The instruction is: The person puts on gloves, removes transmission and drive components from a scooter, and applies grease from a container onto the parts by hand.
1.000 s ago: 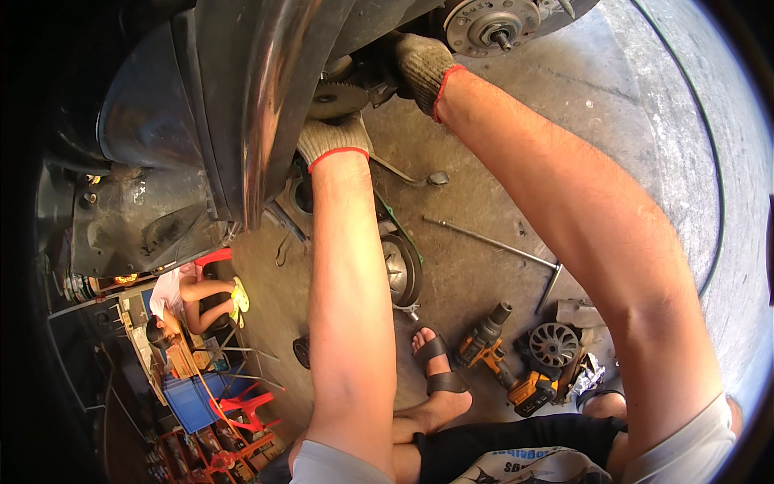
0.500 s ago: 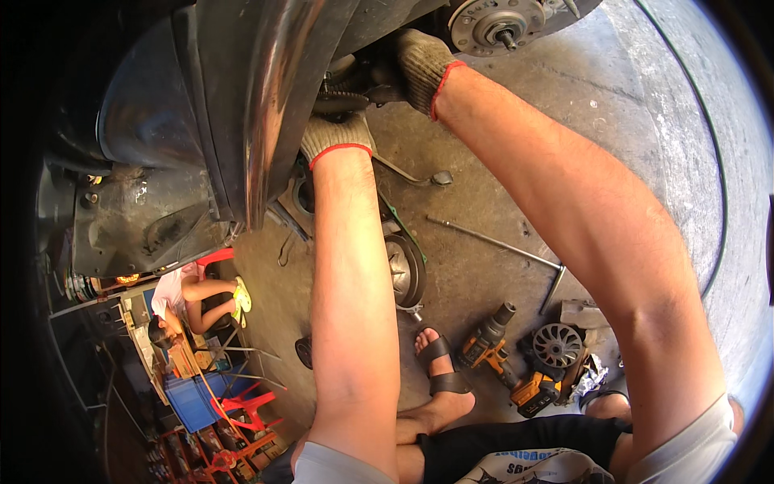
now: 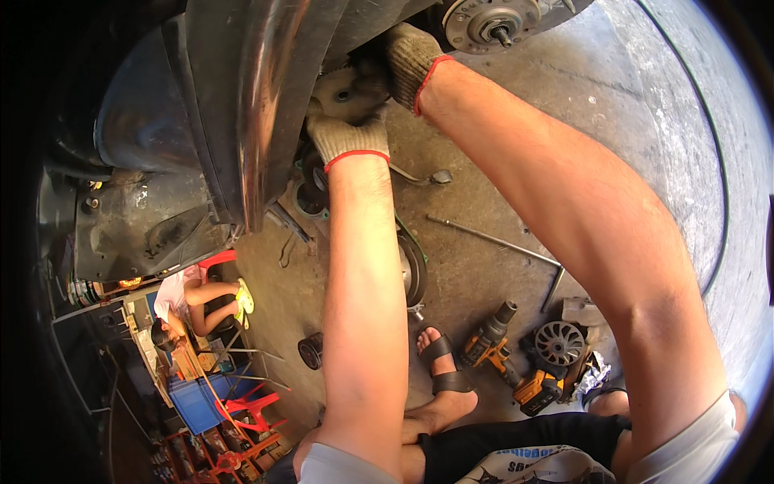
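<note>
Both my hands wear knitted grey gloves with red cuffs and reach under a dark vehicle body panel [image 3: 266, 105]. Between them is a grey metal plate [image 3: 343, 90] with a round hole; its exact kind I cannot tell. My left hand [image 3: 348, 139] is closed around the plate's near edge, thumb side up against it. From the right, my right hand [image 3: 413, 63] grips the plate's far right side with dark, blurred fingers. Some of the plate lies in the panel's shadow. Just beyond the right hand sits a wheel hub [image 3: 493, 22] with a threaded stud.
On the concrete floor lie an L-shaped wrench [image 3: 496, 240], a pulley with a belt [image 3: 413, 270], an orange and black cordless drill [image 3: 492, 343] and a finned fan wheel [image 3: 559, 343]. A black hose [image 3: 720, 169] curves at right. At far left another person [image 3: 201, 302] sits near shelves.
Both hands have shifted; the left moved slightly right, the right slightly left. The plate has turned, so its flat face with the hole now shows where a dark rim showed before.
</note>
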Tool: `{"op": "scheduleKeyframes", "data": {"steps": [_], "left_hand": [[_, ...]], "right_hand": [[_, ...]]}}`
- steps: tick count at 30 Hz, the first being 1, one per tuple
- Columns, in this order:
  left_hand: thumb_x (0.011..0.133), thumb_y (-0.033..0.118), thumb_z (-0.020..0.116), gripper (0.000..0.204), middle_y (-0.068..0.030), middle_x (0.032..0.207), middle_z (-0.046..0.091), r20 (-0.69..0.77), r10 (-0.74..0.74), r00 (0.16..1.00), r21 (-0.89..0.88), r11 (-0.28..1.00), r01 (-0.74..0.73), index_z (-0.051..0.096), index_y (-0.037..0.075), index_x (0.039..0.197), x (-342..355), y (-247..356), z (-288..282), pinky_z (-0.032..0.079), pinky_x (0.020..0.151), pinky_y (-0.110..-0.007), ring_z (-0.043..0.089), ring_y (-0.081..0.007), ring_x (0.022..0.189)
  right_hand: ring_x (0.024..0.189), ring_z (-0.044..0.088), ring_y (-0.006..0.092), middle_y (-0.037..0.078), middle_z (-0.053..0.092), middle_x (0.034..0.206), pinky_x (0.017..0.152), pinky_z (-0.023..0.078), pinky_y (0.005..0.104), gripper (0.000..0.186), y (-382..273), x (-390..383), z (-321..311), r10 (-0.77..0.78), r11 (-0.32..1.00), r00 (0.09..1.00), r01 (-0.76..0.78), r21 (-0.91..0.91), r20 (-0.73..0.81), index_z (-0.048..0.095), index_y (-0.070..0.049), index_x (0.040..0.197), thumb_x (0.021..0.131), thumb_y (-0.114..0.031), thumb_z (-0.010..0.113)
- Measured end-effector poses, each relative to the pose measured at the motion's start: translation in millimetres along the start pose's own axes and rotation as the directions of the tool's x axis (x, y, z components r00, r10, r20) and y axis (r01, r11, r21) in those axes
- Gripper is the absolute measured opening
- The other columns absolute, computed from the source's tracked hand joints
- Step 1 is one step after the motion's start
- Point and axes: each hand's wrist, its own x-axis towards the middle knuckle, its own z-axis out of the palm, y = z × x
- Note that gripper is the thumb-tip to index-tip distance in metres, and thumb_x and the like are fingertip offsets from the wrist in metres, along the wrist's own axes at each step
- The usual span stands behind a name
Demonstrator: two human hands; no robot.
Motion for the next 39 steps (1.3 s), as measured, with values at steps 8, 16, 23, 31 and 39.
{"op": "scheduleKeyframes", "data": {"steps": [8,16,23,31,39], "left_hand": [[0.098,0.048,0.029,0.058,-0.0185,0.136,0.052,0.054,0.042,0.998,0.162,0.986,-0.05,0.056,0.007,0.129,3,40,-42,0.033,0.11,-0.059,0.044,-0.0374,0.13],[0.098,0.045,0.026,0.059,-0.0171,0.143,0.05,-0.13,0.145,0.981,0.275,0.956,-0.105,0.049,0.012,0.141,-1,33,-11,0.031,0.11,-0.064,0.044,-0.038,0.133],[0.098,0.041,0.027,0.058,-0.0174,0.141,0.053,-0.114,0.141,0.983,0.201,0.973,-0.117,0.05,0.009,0.14,-1,18,-5,0.037,0.109,-0.06,0.05,-0.0379,0.127],[0.102,0.04,0.026,0.053,-0.018,0.131,0.06,-0.042,0.029,0.999,0.401,0.916,-0.01,0.052,0.008,0.135,-2,25,-11,0.044,0.105,-0.052,0.059,-0.0328,0.118],[0.091,0.028,0.065,0.066,-0.0144,0.148,0.043,-0.229,0.129,0.965,0.45,0.893,-0.012,0.042,-0.003,0.144,-25,8,-5,0.037,0.108,-0.046,0.045,-0.0296,0.131]], "right_hand": [[0.092,0.072,0.0238,0.008,0.074,0.098,0.076,0.057,0.0334,0.019,-108,-37,20,0.035,0.902,0.993,0.018,-0.431,0.116,0.076,-0.011,0.095,0.077,-0.016,0.077],[0.086,0.072,0.0224,0.009,0.075,0.095,0.072,0.057,0.0344,0.02,-124,-39,-10,0.016,0.799,0.965,0.145,-0.584,0.262,0.076,-0.011,0.098,0.079,-0.018,0.078],[0.086,0.072,0.0228,0.008,0.075,0.095,0.074,0.057,0.0336,0.025,-76,-35,-17,0.201,0.863,0.968,-0.248,0.441,0.151,0.075,-0.009,0.101,0.079,-0.021,0.079],[0.093,0.071,0.0277,0.011,0.074,0.1,0.079,0.057,0.0364,0.043,-120,-39,-30,0.05,0.763,0.965,0.129,-0.633,0.256,0.073,-0.009,0.106,0.072,-0.034,0.081],[0.094,0.071,0.0272,0.011,0.073,0.106,0.08,0.056,0.0361,0.034,-100,-36,-21,0.03,0.879,0.968,0.094,-0.468,0.251,0.072,-0.008,0.11,0.081,-0.026,0.072]]}}
